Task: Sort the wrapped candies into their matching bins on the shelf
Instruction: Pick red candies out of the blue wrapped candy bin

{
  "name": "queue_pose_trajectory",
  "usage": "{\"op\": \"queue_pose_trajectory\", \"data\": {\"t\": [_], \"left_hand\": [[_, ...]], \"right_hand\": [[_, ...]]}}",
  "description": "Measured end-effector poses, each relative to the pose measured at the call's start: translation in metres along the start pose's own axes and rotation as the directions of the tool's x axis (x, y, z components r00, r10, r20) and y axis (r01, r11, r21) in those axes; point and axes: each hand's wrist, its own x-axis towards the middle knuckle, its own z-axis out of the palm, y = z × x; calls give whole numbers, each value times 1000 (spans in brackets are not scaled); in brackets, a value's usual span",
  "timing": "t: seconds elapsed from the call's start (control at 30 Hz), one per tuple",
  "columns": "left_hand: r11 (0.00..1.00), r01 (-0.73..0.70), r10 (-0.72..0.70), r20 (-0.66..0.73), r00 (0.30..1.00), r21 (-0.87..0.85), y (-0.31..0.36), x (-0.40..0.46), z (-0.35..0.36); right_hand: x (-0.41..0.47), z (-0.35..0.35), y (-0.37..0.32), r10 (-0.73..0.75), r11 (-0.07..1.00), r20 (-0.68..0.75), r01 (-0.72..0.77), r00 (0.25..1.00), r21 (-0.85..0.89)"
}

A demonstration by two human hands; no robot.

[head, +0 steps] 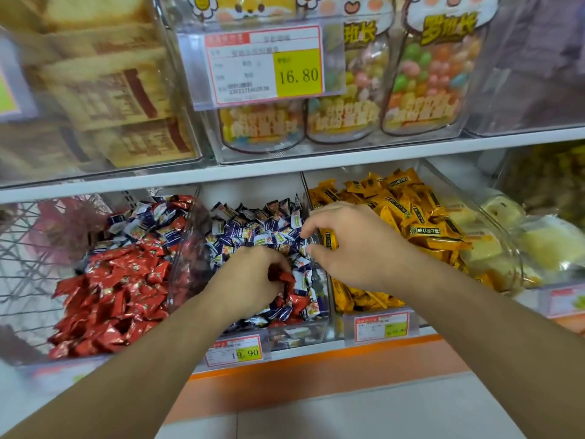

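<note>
- Nearest you, your left hand (250,277) is down in the front half of the middle bin (323,324), fingers curled and clamped on a red candy (286,277) that does not belong among the blue-and-white ones.
- Just beside that hand, toward the bin's front edge, more stray red candies (299,301) lie in the blue-and-white heap (253,229); you have these left to pull out.
- Your right hand (351,245) sits over the wall between the middle bin and the yellow bin (506,236), fingers bent round a yellow candy (329,239). Whether it is leaving the middle bin or already over its own bin, you cannot tell from here.
- At the left end of the shelf (316,167), the red bin (183,255) holds mostly red candies (110,296) at the front, but its back corner is stacked with misplaced blue-and-white candies (142,223). That is a sizeable job not yet done.
- The yellow candies (411,223) to the right look all of one colour, as far as the view shows.
- My judgement: you are partway at best. The middle bin is being cleared, and the red bin's back corner is untouched.
- Farther right, pale wrapped sweets (506,213) fill another bin; the far shelf above carries jars (427,83) and a price tag (262,64), none of it part of your sorting.
</note>
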Motion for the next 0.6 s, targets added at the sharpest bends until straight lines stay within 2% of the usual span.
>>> {"op": "queue_pose_trajectory", "data": {"t": [0.17,0.4,0.5,0.6], "left_hand": [[992,27,-44,-138,989,-126,5,-13,-11],[939,79,-197,-336,921,-335,3,-57,-53],[929,113,-265,-422,867,-352,-16,-81,-80],[943,175,-301,-497,814,-285,-40,-102,-101]], "right_hand": [[0,1,-2,11,1000,1,-11,1000,3],[-3,1,-11,20,999,-13,-20,1000,-49],[-3,4,-13,-4,997,-25,2,1000,-82],[-5,4,-15,-7,994,-25,4,1000,-108]]}}
